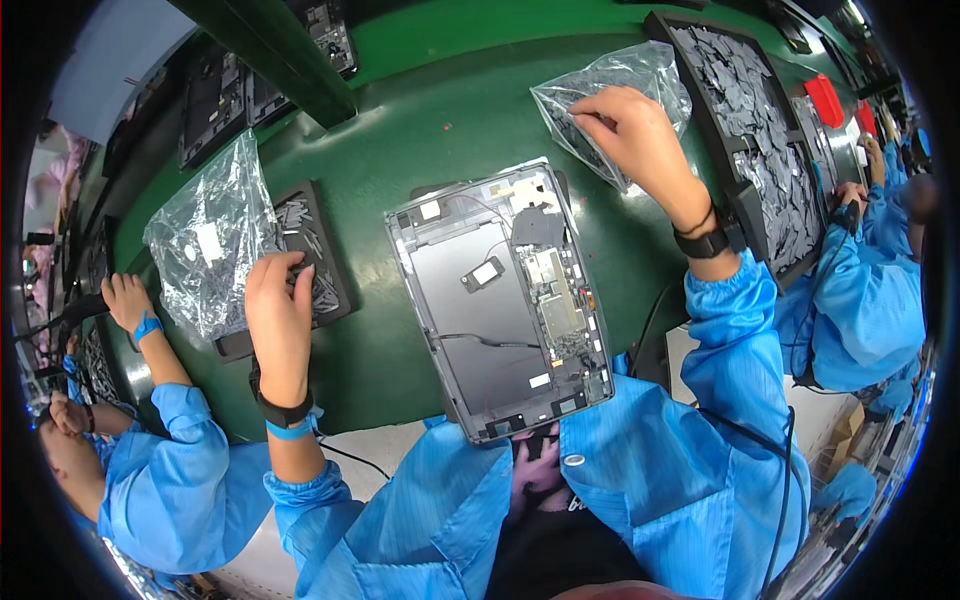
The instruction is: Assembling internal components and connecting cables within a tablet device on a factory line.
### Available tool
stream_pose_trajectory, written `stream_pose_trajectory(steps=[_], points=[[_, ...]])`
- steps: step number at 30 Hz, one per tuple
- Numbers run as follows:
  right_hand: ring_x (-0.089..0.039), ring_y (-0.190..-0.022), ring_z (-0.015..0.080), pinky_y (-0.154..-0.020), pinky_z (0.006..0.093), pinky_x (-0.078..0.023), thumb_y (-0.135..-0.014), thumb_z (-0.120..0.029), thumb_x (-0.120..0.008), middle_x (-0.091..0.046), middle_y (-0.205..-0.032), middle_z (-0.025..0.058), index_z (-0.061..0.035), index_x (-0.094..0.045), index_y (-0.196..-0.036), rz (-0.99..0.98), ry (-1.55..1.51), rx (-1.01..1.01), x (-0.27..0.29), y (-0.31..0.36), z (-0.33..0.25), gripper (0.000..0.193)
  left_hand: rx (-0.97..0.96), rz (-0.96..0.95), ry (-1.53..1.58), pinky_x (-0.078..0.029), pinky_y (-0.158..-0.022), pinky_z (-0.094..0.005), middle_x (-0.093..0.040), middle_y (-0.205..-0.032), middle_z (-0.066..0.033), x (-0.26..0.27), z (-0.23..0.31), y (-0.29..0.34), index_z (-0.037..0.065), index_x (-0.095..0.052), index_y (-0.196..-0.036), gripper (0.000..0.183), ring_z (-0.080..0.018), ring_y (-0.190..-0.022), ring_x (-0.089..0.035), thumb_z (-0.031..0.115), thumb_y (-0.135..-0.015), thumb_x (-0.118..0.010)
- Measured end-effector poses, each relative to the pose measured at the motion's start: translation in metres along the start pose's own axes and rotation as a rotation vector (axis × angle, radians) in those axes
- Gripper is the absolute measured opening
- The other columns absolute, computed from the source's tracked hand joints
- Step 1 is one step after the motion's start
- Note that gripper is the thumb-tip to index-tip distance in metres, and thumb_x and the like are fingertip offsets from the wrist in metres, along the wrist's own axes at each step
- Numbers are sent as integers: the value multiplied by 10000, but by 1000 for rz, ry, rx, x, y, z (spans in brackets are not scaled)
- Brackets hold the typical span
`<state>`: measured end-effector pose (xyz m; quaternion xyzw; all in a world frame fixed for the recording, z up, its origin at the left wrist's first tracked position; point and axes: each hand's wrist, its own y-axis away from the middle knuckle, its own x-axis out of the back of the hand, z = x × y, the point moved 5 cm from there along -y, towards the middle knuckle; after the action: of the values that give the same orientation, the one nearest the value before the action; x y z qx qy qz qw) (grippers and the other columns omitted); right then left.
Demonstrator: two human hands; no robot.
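An opened tablet-like device (465, 300) lies in front of me, with its circuit board and cables exposed. My left hand (278, 325) is over a dark tray (345, 285) of small dark strips, its thumb and fingers curled close together. Whatever they pinch, if anything, is too small to make out. Beside that hand, a clear plastic bag (210, 240) rests partly on the tray. Farther right, my right hand (640, 145) reaches to another clear bag (655, 75) holding dark pieces. Its thumb and forefinger are nearly together at the bag; anything between them is hidden.
A compartmented black tray (695, 110) full of grey pieces stands at the right. A green post (275, 60) rises from the green bench (420, 110), with more opened devices (215, 110) behind. Co-workers in blue sit on both sides; one's hand (128, 300) is at the left.
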<state>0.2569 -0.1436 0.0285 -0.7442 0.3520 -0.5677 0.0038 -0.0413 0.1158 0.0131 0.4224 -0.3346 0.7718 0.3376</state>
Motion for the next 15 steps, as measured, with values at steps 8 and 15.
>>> stream_pose_trajectory(steps=[8,15], points=[[-621,-828,323,-733,414,-499,-797,-109,-649,-645,-825,122,-53,-701,-866,-69,-38,31,-29,-7,6,103,-53,35,-1,-501,-652,-292,-608,-911,-122,4,-3,7,-45,-642,-928,116,-221,-725,-608,-29,-818,-676],[-626,-805,303,-699,397,-503,-780,-100,-651,-628,-798,96,-54,-671,-837,-119,-65,-111,-31,-9,8,76,8,4,0,-499,-626,-302,-607,-841,-118,2,-3,2,-58,-638,-862,77,-213,-664,-601,-20,-813,-684]])
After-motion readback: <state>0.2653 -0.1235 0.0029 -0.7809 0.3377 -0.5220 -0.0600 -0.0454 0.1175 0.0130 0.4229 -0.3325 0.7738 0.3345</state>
